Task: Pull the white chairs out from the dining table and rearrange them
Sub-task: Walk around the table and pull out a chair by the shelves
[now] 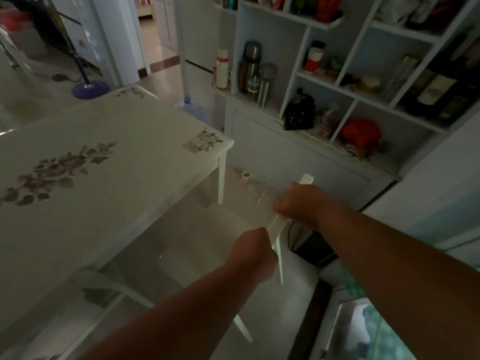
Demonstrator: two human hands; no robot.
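- The dining table (104, 162) fills the left of your view, a white top printed with dark flower sprays, its corner leg standing near the far end of the chair you hold.
- The white shelf unit (335, 81) runs along the wall on the right, its cubbies packed with flasks, bottles and a red bundle.
- The white chair (279, 223) sits at the table's near-right side, its seat just clear of the table edge, its top rail running between your hands.
- A second white chair (111, 284) shows at lower left, tucked against the table.
- Your right hand (302, 203) is wrapped closed over the far part of the rail.
- Your left hand (253, 249) is clenched round the near part.
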